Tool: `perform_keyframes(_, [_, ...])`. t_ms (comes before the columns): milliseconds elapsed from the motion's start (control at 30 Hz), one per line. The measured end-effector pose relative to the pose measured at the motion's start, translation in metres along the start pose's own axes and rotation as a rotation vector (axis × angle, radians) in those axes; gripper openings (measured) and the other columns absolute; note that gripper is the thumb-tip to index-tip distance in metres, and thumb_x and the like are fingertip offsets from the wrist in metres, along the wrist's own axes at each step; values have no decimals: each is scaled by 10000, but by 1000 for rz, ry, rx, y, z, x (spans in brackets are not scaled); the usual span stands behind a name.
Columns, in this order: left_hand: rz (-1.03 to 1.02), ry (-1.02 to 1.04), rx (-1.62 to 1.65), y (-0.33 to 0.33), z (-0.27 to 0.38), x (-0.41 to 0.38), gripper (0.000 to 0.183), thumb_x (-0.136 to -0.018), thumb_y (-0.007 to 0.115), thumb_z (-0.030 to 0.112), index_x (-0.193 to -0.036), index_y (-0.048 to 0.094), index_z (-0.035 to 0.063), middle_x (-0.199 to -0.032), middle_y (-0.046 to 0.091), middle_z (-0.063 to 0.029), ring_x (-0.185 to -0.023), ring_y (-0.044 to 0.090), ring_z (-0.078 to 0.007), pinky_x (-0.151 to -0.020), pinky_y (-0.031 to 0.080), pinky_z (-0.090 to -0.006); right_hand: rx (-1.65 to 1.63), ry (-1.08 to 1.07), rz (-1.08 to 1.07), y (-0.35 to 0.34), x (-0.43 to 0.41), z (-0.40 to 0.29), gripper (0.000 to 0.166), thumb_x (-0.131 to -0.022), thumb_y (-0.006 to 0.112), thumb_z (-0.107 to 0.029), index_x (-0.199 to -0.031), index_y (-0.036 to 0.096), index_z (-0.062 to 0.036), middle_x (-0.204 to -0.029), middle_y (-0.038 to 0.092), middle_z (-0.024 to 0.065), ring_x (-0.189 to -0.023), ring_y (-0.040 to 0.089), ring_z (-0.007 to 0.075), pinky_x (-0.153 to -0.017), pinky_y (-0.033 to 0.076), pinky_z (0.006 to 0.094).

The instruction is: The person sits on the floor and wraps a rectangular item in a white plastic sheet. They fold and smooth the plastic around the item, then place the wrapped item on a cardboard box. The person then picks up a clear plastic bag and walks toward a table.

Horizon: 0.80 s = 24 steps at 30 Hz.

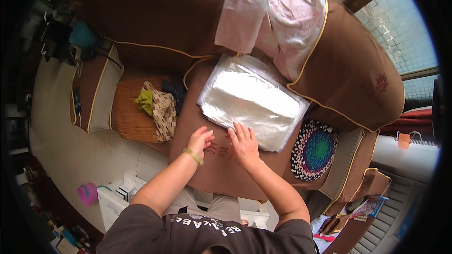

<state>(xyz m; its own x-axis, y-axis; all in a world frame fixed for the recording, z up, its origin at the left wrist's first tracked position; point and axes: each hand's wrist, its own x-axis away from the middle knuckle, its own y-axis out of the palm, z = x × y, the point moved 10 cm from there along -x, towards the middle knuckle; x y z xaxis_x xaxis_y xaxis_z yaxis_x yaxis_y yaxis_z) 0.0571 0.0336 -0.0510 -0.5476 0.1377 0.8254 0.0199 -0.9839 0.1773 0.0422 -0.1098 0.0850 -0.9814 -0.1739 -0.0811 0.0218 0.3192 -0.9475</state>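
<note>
A flat, shiny package in clear plastic (252, 100) lies on the brown-covered sofa seat in front of me. It is set at a slant, and bright glare hides much of its surface. My right hand (244, 146) is at its near edge, palm down, with fingers extended over the plastic; whether they press on it I cannot tell. To the left, my left hand (201, 140) hovers near the front of the seat, just short of the package. Its fingers are loosely bent and apart, holding nothing. A pale green bangle (193, 156) circles the left wrist.
A crumpled checked cloth (164, 114) and a yellow-green cloth (144, 102) lie on an orange-brown seat mat (132, 113) at left. A round multicoloured woven mat (314, 150) is at right. Pink fabric (243, 10) drapes over the backrest. A purple bucket (87, 194) stands on the floor.
</note>
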Motion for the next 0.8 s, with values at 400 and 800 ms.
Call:
perform_keyframes(400, [-449, 141, 35, -80, 111, 156, 188, -903, 556, 227, -1038, 574, 98, -947, 627, -1, -842, 609, -105, -753, 445, -241, -115, -274, 50, -87, -69, -212, 431, -723, 589, -60, -1145, 520, -11, -1209, 506, 195, -1093, 507, 322, -901, 397, 412])
perform_keyframes(800, [-164, 334, 260, -249, 118, 235, 234, -896, 558, 192, -1083, 546, 52, -912, 630, -43, -768, 604, -105, -643, 452, -207, -57, -586, -118, -94, -67, -351, 475, -729, 638, -126, -1175, 512, -22, -1213, 520, 167, -1111, 501, 291, -928, 391, 402])
